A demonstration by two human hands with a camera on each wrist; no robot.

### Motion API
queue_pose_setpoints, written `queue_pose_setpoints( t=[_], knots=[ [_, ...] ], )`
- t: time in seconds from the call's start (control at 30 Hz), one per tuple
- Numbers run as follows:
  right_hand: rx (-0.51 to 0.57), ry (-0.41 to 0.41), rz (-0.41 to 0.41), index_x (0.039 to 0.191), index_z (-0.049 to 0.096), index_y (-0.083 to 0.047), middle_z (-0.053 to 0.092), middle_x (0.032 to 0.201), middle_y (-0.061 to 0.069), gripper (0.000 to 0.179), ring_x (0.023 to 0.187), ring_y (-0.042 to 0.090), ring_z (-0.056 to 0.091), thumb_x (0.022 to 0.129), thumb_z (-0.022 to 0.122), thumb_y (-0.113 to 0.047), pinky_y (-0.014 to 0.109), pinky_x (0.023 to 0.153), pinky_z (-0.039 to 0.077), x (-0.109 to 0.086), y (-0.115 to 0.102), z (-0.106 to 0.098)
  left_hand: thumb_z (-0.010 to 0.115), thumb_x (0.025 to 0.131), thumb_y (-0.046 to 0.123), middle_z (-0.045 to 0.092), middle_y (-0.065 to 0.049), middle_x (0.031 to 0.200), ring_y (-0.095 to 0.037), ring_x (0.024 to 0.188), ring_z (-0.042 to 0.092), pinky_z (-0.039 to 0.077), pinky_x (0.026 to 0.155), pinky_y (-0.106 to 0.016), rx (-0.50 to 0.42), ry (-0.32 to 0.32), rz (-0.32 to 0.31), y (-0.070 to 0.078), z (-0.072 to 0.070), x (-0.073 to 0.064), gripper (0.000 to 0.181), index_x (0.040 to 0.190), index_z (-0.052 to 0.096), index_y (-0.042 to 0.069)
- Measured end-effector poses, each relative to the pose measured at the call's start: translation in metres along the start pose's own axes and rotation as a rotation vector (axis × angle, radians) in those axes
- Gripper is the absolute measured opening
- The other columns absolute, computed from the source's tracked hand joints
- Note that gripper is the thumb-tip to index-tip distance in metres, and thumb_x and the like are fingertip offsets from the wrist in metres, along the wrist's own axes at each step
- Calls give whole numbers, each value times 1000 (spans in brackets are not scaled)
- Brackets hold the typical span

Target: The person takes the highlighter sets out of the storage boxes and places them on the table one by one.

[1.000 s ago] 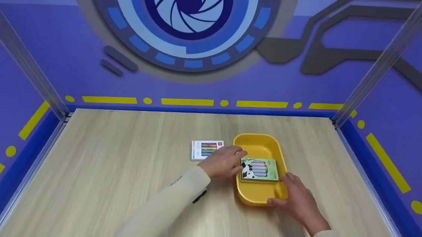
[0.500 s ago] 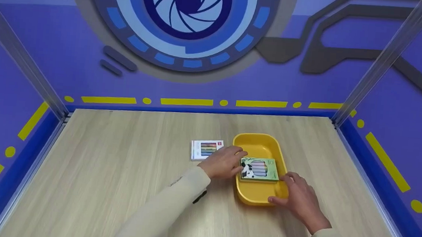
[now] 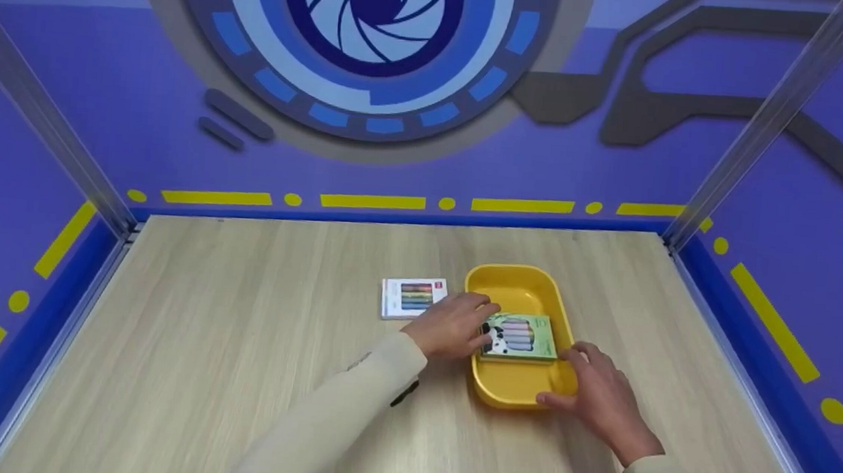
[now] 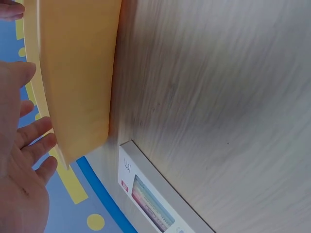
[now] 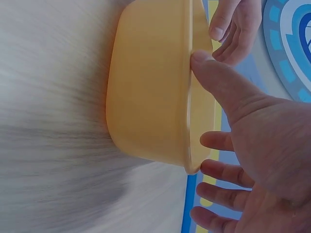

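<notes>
the yellow tub (image 3: 515, 388) stands on the bench (image 3: 250, 313), right of its middle, set in from the far edge, with its long sides running toward that edge. the green box (image 3: 522, 338), printed with a panda and a row of coloured sticks, lies flat inside the tub, across its width. the white box (image 3: 414, 296) lies on the bench just left of the tub.

left hand (image 3: 450, 325): reaches over the tub's left rim at the left end of the green box. fingers are loosely bent and spaced apart; contact with the green box cannot be told. right hand (image 3: 601, 397): spread wide about the near right part of the tub, thumb tip on the rim, fingers nearly straight. no closed grip shows.

handling: the green box appears to be thin card, probably light, smooth and easily crushed; the contents may be brittle. take hold of it by the two short ends, with light pressure; do not squeeze the printed face. the tub looks like stiff, light plastic that may slide; steady it at the rim.
</notes>
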State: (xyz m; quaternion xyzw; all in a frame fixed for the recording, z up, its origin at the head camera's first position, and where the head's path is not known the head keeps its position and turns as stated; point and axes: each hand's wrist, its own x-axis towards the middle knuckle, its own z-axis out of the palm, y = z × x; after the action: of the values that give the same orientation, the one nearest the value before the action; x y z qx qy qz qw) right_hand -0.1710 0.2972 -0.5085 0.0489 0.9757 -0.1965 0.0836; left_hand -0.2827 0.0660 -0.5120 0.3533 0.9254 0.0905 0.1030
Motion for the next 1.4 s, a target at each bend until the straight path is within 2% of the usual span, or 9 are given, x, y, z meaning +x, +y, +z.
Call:
queue_pose_setpoints(
  t=[0.5, 0.77, 1.07, 1.4],
  knots=[
    [-15, 5, -29, 130, 55, -8, 39, 145, 20, 80, 122, 41, 45, 69, 81, -53, 63, 103, 39, 0, 3, -2, 49, 97, 48, 36, 6, 153, -13, 142, 33, 26, 121, -36, 28, -21, 11, 5, 2, 5, 57, 149, 33, 31],
    [-3, 11, -31, 131, 55, -8, 39, 146, 20, 82, 126, 42, 43, 69, 81, -54, 64, 105, 36, -1, 2, -2, 52, 96, 49, 35, 7, 153, -13, 142, 33, 26, 121, -36, 13, -19, 11, 9, 5, 6, 58, 149, 32, 33],
    [-1, 10, -28, 131, 55, -9, 39, 147, 19, 84, 127, 41, 42, 68, 78, -60, 64, 106, 35, 0, 3, -2, 50, 96, 50, 34, 6, 155, -14, 143, 32, 25, 121, -37, 46, -21, 36, 14, 7, 8, 60, 150, 30, 32],
    [-12, 15, -33, 130, 55, -7, 38, 147, 21, 84, 126, 42, 43, 68, 79, -58, 63, 106, 36, -2, 3, -1, 52, 95, 50, 36, 5, 153, -14, 142, 34, 26, 121, -35, 68, -13, 50, 16, 9, 12, 61, 149, 33, 30]
  ],
)
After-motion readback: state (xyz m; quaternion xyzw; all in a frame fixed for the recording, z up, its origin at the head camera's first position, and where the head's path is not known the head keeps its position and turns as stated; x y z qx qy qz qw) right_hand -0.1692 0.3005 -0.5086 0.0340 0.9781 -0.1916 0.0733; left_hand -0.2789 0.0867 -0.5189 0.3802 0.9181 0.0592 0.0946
